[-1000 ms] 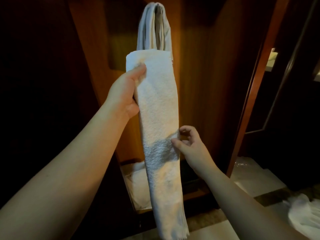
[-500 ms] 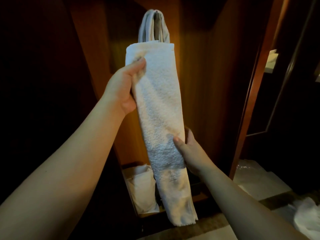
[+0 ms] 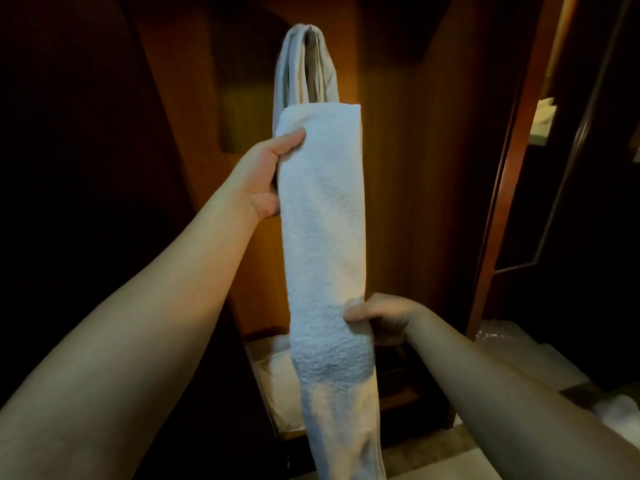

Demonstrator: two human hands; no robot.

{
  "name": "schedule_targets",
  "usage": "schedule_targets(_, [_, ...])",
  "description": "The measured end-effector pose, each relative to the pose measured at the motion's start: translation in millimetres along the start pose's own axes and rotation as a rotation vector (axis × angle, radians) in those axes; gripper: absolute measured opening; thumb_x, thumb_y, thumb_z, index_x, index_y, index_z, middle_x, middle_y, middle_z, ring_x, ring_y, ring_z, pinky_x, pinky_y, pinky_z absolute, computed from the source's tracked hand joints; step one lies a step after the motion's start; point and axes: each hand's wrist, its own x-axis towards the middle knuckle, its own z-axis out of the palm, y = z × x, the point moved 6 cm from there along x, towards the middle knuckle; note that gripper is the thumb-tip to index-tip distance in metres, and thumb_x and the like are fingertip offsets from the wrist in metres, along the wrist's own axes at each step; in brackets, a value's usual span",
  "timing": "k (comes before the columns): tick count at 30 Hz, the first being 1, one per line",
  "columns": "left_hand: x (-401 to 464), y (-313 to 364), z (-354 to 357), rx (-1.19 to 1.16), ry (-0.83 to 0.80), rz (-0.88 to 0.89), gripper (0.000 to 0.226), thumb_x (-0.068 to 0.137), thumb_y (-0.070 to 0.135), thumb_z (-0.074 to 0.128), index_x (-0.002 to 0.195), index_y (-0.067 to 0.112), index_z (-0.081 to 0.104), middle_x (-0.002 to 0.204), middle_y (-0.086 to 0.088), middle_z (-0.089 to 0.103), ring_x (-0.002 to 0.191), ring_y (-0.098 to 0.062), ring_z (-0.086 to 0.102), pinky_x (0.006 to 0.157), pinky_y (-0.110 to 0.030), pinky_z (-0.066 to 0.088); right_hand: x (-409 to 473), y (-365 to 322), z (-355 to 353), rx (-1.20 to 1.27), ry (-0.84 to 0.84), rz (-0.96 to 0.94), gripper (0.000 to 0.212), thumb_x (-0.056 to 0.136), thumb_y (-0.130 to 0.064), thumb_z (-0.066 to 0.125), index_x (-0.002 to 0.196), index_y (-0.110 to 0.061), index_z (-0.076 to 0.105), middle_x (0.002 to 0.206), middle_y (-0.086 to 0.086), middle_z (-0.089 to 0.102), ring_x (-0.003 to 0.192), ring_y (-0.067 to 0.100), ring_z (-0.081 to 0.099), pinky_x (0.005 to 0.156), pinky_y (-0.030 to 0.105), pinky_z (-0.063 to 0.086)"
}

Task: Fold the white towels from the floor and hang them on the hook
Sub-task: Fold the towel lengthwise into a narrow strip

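Folded white towel [image 3: 325,244] hangs long and narrow down centre of frame, folded top edge just below hanging cloth [image 3: 306,67] at upper centre. Left hand [image 3: 266,178] grips towel's upper left edge, thumb across front, fingers hidden behind. Right hand [image 3: 379,318] pinches towel's right edge lower down, thumb on front, fingers curled behind. Wooden wardrobe panel [image 3: 408,168] behind. More white cloth [image 3: 273,386] in dark at wardrobe bottom, lower centre.

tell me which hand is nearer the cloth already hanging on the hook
Left. The left hand grips the folded towel near its top, just below the hanging cloth. The right hand pinches the towel much lower down.
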Motion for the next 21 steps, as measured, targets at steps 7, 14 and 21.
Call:
schedule_targets(7, [29,-6,-25,0.048,0.188,-0.034,0.032,0.088,0.024,0.074,0.112,0.012,0.055,0.084,-0.011,0.078,0.079,-0.029,0.076,0.058,-0.045,0.06,-13,2,5,0.128,-0.069,-0.086,0.067,0.043,-0.029,0.101,0.103,-0.007,0.079,0.106,0.013,0.075,0.097,0.026,0.073,0.088,0.038,0.058])
schedule_targets(14, [57,-39,-56,0.052,0.415,-0.141,0.041,0.089,0.02,0.075,0.117,0.012,0.048,0.091,-0.015,0.076,0.072,-0.029,0.076,0.054,-0.044,0.06,-27,5,3,0.306,-0.097,-0.092,0.064,0.045,-0.027,0.1,0.104,-0.01,0.08,0.105,0.011,0.077,0.097,0.025,0.074,0.087,0.039,0.059])
schedule_targets(21, [74,-91,-71,0.135,0.452,-0.257,0.06,0.096,0.018,0.067,0.148,0.008,0.04,0.101,-0.015,0.068,0.087,-0.028,0.07,0.053,-0.036,0.06,-37,6,1,0.147,-0.052,-0.016,0.066,0.047,-0.032,0.101,0.105,-0.011,0.079,0.113,0.01,0.075,0.105,0.024,0.071,0.089,0.036,0.057])
